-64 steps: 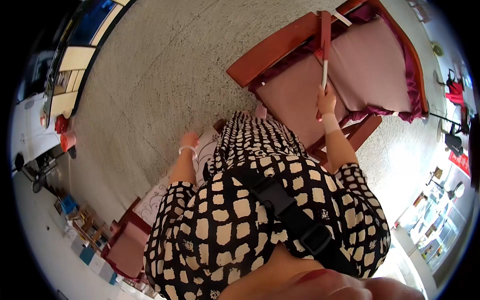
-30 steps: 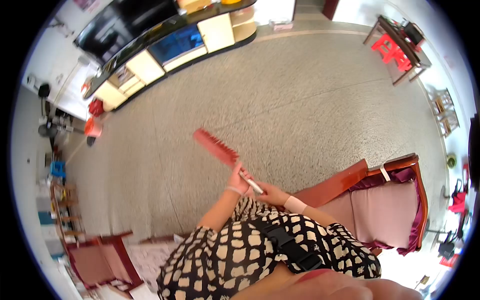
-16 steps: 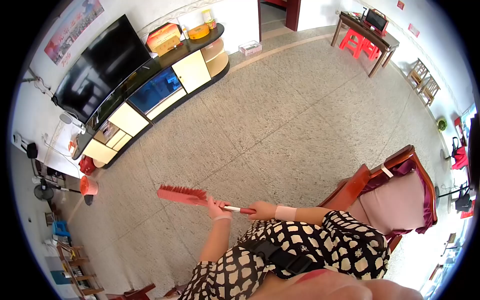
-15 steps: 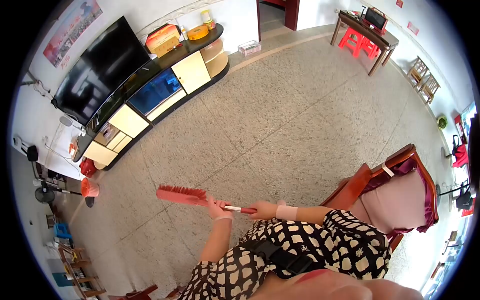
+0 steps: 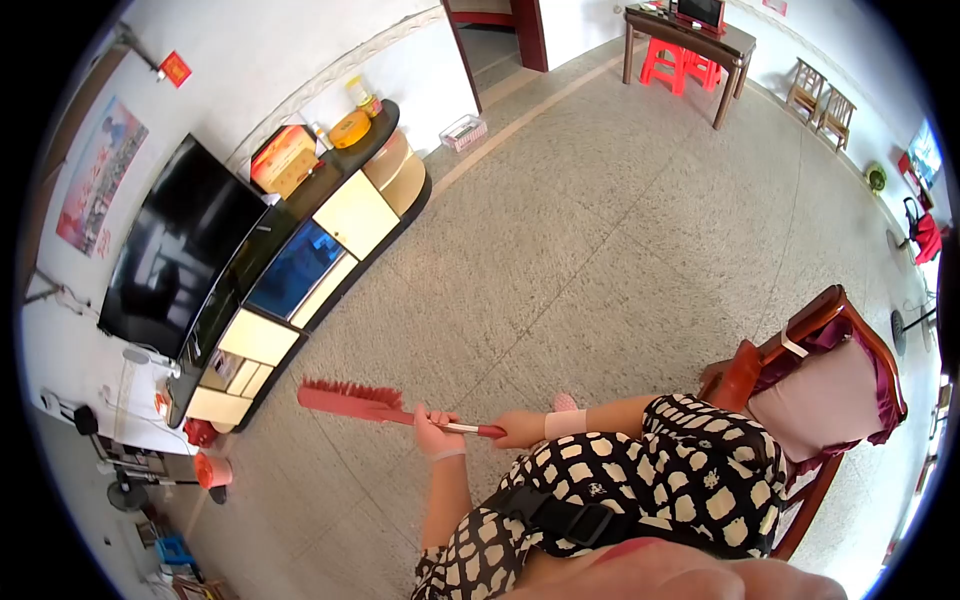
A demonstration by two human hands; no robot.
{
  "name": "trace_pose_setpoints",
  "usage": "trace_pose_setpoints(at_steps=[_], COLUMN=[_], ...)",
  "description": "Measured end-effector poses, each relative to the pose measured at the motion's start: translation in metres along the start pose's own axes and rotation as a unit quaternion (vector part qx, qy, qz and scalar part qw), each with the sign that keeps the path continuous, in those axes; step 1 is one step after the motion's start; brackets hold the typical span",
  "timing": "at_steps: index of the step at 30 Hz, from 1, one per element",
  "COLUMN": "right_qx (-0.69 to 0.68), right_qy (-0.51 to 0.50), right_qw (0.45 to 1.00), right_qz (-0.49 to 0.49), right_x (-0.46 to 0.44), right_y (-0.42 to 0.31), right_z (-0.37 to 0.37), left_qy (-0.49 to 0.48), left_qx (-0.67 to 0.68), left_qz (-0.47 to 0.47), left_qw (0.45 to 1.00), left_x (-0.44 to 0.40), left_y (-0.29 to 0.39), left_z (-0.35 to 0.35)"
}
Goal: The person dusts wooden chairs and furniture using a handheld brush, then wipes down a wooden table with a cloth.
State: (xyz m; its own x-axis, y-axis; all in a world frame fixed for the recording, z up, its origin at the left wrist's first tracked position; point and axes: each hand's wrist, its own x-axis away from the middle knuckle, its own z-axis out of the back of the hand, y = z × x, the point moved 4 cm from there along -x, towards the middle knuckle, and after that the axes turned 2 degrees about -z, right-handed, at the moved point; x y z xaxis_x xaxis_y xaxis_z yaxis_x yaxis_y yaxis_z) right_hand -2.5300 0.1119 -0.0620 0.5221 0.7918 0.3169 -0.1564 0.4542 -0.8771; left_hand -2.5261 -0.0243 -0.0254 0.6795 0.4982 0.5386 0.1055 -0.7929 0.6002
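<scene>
A red hand brush (image 5: 350, 402) is held out level in front of my body, its bristles facing up and away from me. My left hand (image 5: 438, 432) is wrapped round the neck where the head meets the handle. Further back, my right hand (image 5: 522, 429) closes on the end of the handle, with a short pale stretch of it showing between the two hands. The brush is in the air over the speckled floor (image 5: 540, 260), touching nothing else that I can see.
At right stands a wooden armchair (image 5: 740, 375) with a pale cushion (image 5: 818, 400). A curved TV cabinet (image 5: 360, 215) runs along the left wall, with a red bin (image 5: 212, 470) near its end. A dark table (image 5: 690, 35) with red stools (image 5: 664, 65) is at the far back.
My view has turned, so the cabinet, table and armchair sit differently in it. Both hands keep their hold on the brush, which stays at nearly the same place before me.
</scene>
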Motion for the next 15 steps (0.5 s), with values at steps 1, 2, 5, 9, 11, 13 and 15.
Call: trace_pose_setpoints(at_steps=[1,2,5,9,11,13,15], right_qx=[0.056,0.059,0.053,-0.014,-0.051,-0.001,-0.022], right_qy=[0.036,0.015,-0.024,-0.024,-0.014,0.001,-0.036], right_qw=[0.997,0.998,0.998,0.999,0.998,0.998,0.979], right_qz=[0.032,0.004,-0.035,-0.024,-0.032,-0.062,-0.202], right_x=[-0.008,-0.012,-0.030,-0.062,-0.091,-0.104,-0.143], right_y=[0.007,0.010,0.012,0.017,0.042,0.033,0.084], right_z=[0.008,0.019,0.041,0.043,0.029,0.059,0.055], left_qy=[-0.022,-0.041,-0.084,-0.056,-0.034,-0.024,-0.037], left_qx=[-0.045,-0.090,-0.240,-0.380,-0.460,-0.542,-0.559], left_qz=[-0.003,-0.006,-0.027,-0.011,-0.006,-0.011,-0.010], left_qw=[0.999,0.995,0.967,0.923,0.887,0.840,0.828], left_x=[-0.010,-0.022,-0.036,-0.042,-0.059,-0.071,-0.080], left_y=[-0.008,-0.018,-0.029,-0.017,-0.005,0.010,0.021], left_z=[0.000,0.004,0.005,0.018,0.037,0.059,0.070])
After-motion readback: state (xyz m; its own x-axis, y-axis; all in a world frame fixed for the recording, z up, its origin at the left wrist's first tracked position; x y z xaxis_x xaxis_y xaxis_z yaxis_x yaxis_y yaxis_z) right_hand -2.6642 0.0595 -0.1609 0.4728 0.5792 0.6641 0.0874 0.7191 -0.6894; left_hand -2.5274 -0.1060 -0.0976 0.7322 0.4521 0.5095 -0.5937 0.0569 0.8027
